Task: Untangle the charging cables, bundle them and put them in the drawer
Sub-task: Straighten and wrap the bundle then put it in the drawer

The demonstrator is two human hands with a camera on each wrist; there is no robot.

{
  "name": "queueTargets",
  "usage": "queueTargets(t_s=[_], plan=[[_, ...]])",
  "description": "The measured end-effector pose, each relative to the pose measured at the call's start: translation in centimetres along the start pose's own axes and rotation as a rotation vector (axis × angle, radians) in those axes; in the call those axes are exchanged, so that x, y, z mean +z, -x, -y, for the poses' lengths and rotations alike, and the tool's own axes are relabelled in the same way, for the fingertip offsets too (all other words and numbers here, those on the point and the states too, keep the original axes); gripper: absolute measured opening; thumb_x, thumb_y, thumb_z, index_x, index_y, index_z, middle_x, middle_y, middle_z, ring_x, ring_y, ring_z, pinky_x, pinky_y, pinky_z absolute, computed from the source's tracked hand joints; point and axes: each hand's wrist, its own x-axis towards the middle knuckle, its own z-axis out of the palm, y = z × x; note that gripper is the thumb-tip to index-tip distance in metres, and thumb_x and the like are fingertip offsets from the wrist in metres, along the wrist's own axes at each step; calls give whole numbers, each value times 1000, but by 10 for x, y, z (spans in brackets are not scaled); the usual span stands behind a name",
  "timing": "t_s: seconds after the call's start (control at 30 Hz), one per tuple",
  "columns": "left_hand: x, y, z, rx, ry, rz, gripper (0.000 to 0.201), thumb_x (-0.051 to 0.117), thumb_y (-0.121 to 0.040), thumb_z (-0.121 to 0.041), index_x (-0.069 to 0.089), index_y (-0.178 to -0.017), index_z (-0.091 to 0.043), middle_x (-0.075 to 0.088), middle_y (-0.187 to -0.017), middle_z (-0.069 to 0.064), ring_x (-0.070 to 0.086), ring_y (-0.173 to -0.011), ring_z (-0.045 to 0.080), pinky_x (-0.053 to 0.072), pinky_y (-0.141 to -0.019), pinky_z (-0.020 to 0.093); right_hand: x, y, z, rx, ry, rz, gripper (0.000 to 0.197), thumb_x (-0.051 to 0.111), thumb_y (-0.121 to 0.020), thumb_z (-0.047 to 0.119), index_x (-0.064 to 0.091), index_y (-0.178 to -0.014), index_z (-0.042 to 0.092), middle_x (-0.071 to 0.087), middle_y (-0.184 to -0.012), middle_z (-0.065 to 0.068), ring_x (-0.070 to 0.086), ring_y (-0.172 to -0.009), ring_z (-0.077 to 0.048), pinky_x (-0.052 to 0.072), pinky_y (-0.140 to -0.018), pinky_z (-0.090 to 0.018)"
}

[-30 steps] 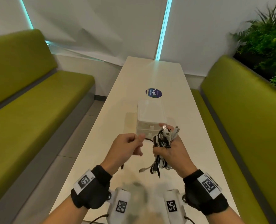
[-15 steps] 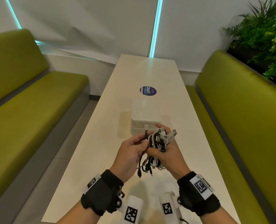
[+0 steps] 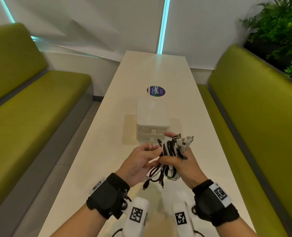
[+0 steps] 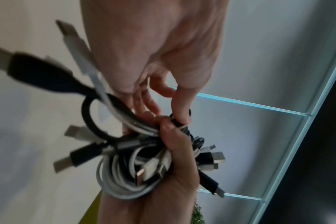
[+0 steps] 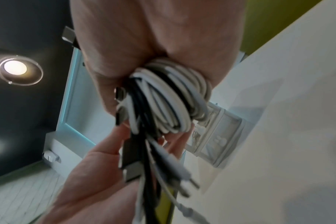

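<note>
My right hand [image 3: 174, 159] grips a coiled bundle of black and white charging cables [image 3: 170, 151] above the table, with several plugs sticking up past the fingers and loose ends hanging below. My left hand [image 3: 154, 148] is against the bundle's left side. In the left wrist view its thumb and fingers [image 4: 180, 116] pinch a black cable strand at the top of the bundle [image 4: 128, 174]. The right wrist view shows the coils [image 5: 169, 97] wrapped in my right palm. A small white drawer box [image 3: 152, 120] stands just beyond the hands, both of its drawers pushed in.
The long white table [image 3: 184, 93] carries a round blue sticker [image 3: 155, 91] behind the box. Green benches [image 3: 30, 117] run along both sides, and a plant [image 3: 282, 28] stands at the back right. The table edges lie close on the left and right.
My left hand, which held a black strand out to the left, has come in against the bundle. The right hand keeps its grip on the coils.
</note>
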Motion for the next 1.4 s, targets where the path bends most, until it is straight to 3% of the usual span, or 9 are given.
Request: queueTargets(t_s=[0.1, 0.27, 0.37, 0.47, 0.6, 0.7, 0.83, 1.13, 1.4], plan=[[-11, -19, -5, 30, -187, -43, 18, 72, -81, -17, 57, -72, -17, 68, -92, 3, 64, -92, 18, 47, -100, 48, -9, -26, -2, -12, 174, -3, 72, 68, -68, -19, 49, -126, 19, 68, -90, -15, 69, -82, -27, 58, -76, -41], [-22, -57, -5, 93, -430, -136, 3, 64, -91, -20, 66, -89, -21, 66, -91, -6, 61, -92, 12, 47, -90, 37, -16, -69, -9, 5, 331, 1, 71, 71, -66, -9, 47, -128, 18, 60, -76, 2, 60, -67, -7, 52, -62, -30], [-35, -84, 7, 171, -904, -193, 22, 64, -91, -23, 64, -113, -22, 62, -117, -6, 61, -100, 14, 48, -88, 29, -19, -89, -17, -6, 409, -60, 65, 76, -59, 19, 50, -118, 27, 60, -83, 12, 62, -78, -8, 49, -71, -24], [-41, -98, 19, 305, -1475, -252, 36, 63, -89, -20, 60, -124, -21, 57, -125, -6, 61, -101, 20, 48, -82, 30, -28, -104, -23, 21, 486, -39, 62, 78, -66, 9, 49, -113, 39, 61, -95, 16, 63, -92, -13, 48, -74, -19], [-38, -104, 27, 371, -1879, -301, 38, 60, -87, -19, 62, -125, -24, 65, -113, 0, 61, -98, 26, 41, -71, 32, -39, -113, -24, 77, 648, 83, 82, 72, -68, 5, 42, -138, 36, 63, -107, 14, 61, -95, -15, 46, -74, -17], [-26, -109, 25, 339, -1954, -349, 26, 53, -92, -21, 63, -116, -20, 67, -102, 2, 62, -90, 27, 34, -64, 31, -43, -115, -25, 120, 696, 131, 89, 70, -67, 7, 36, -143, 37, 64, -115, 6, 61, -99, -20, 52, -84, -32], [-14, -114, 20, 250, -2030, -381, 19, 51, -93, -18, 67, -104, -16, 69, -94, 6, 64, -85, 30, 35, -61, 32, -43, -114, -24, 138, 707, 142, 93, 69, -65, 6, 33, -145, 39, 62, -124, 4, 61, -103, -21, 52, -86, -34], [0, -55, 34, 205, -2124, -290, 22, 49, -93, -18, 68, -103, -20, 66, -96, 2, 62, -89, 26, 31, -67, 31, -31, -74, -19, 207, 704, 97, 72, 66, -63, 8, 47, -131, 24, 66, -114, -5, 66, -89, -25, 58, -77, -43], [8, 19, 61, 166, -2142, -145, 23, 49, -91, -16, 65, -106, -19, 64, -99, 3, 62, -91, 26, 32, -71, 33, -21, -19, -15, 200, 752, 67, 86, 66, -66, 6, 38, -141, 38, 65, -107, 2, 64, -85, -19, 54, -69, -29]])
